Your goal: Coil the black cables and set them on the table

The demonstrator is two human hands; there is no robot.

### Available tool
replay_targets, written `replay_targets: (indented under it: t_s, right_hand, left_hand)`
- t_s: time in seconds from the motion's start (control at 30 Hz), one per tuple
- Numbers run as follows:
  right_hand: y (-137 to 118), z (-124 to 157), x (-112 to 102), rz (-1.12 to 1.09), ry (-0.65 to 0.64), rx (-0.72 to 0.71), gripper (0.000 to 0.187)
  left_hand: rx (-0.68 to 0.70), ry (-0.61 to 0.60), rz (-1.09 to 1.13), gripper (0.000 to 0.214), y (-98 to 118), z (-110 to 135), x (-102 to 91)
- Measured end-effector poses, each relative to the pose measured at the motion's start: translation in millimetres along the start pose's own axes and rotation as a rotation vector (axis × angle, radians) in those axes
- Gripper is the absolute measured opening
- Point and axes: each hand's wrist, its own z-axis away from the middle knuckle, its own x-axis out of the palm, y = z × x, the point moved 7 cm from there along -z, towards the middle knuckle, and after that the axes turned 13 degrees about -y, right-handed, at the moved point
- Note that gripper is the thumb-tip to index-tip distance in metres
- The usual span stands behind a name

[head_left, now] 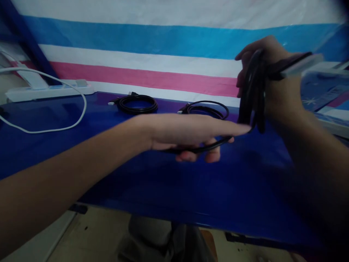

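Observation:
My right hand [268, 78] is raised above the right side of the blue table [81, 156], fingers closed round several loops of a black cable [253, 92] that hang down from it. A loose stretch of the same black cable runs left into my left hand [188, 133], which reaches across the table and pinches it between the thumb and the fingers underneath. Two more coiled black cables lie flat on the table behind: one [136, 103] at the centre left, another [207, 108] just beyond my left hand.
A white power strip [49, 91] sits at the table's far left with a white cord [73, 120] looping across the surface. A wall with blue, white and pink stripes rises behind. A blue and white box [324, 87] stands at the right. The floor shows below the table's near edge.

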Motion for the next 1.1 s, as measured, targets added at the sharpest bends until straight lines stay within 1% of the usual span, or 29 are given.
replay_targets:
  t_s: [0.03, 0.1, 0.17, 0.2, 0.23, 0.27, 0.33, 0.37, 0.4, 0.47, 0.53, 0.6, 0.63, 0.7, 0.77, 0.83, 0.87, 0.97, 1.03, 1.1]
  right_hand:
    - [3, -1, 3, 0.027, -0.040, -0.001, 0.018]
    - [4, -3, 13, 0.125, -0.146, -0.032, 0.027]
    - [-2, -2, 25, 0.134, -0.246, -0.069, 0.031]
    - [-8, -1, 30, 0.092, -0.278, -0.093, 0.031]
    - [-15, 0, 34, 0.022, -0.298, -0.120, 0.030]
    - [-24, 1, 39, -0.061, -0.320, -0.147, 0.031]
    - [-43, 5, 46, -0.190, -0.331, -0.207, 0.037]
    - [-52, 7, 49, -0.217, -0.335, -0.237, 0.041]
    - [-61, 9, 52, -0.232, -0.328, -0.253, 0.045]
    - [-73, 12, 57, -0.284, -0.302, -0.239, 0.053]
    - [-79, 14, 59, -0.388, -0.262, -0.196, 0.062]
    - [-83, 16, 58, -0.463, -0.215, -0.175, 0.069]
    - [-85, 17, 55, -0.467, -0.194, -0.185, 0.073]
    - [-89, 18, 51, -0.415, -0.170, -0.214, 0.076]
    - [-93, 20, 47, -0.334, -0.170, -0.267, 0.074]
    - [-96, 22, 45, -0.246, -0.171, -0.314, 0.067]
    - [-96, 23, 44, -0.206, -0.169, -0.335, 0.062]
    - [-98, 27, 46, -0.111, -0.192, -0.389, 0.056]
    - [-99, 29, 48, -0.073, -0.204, -0.435, 0.053]
    - [-98, 31, 50, -0.053, -0.198, -0.439, 0.051]
  left_hand:
    - [-0.018, 0.042, -0.223, 0.038, 4, 5, -5.4]
    - [-0.008, 0.242, -0.744, 0.021, 18, 15, -18.9]
    - [0.079, 0.479, -1.188, 0.017, 34, 24, -24.0]
    - [0.140, 0.592, -1.340, 0.016, 39, 28, -24.3]
    - [0.201, 0.711, -1.433, 0.014, 44, 33, -25.3]
    - [0.250, 0.833, -1.472, 0.013, 47, 38, -27.8]
    - [0.312, 1.041, -1.453, 0.013, 50, 49, -34.9]
    - [0.332, 1.103, -1.414, 0.013, 50, 53, -38.4]
    - [0.357, 1.134, -1.362, 0.013, 50, 56, -41.1]
    - [0.427, 1.144, -1.245, 0.014, 49, 60, -43.2]
    - [0.509, 1.170, -1.123, 0.017, 50, 64, -42.9]
    - [0.531, 1.186, -0.989, 0.018, 49, 65, -45.2]
    - [0.520, 1.169, -0.916, 0.020, 47, 64, -47.8]
    - [0.494, 1.079, -0.768, 0.023, 43, 58, -53.9]
    - [0.540, 0.995, -0.661, 0.023, 43, 55, -57.0]
    - [0.582, 0.931, -0.588, 0.024, 43, 53, -58.2]
    - [0.581, 0.907, -0.557, 0.026, 42, 51, -58.6]
    - [0.480, 0.809, -0.441, 0.036, 34, 44, -59.4]
    - [0.446, 0.771, -0.393, 0.044, 29, 41, -59.8]
    - [0.436, 0.737, -0.361, 0.052, 26, 38, -61.9]
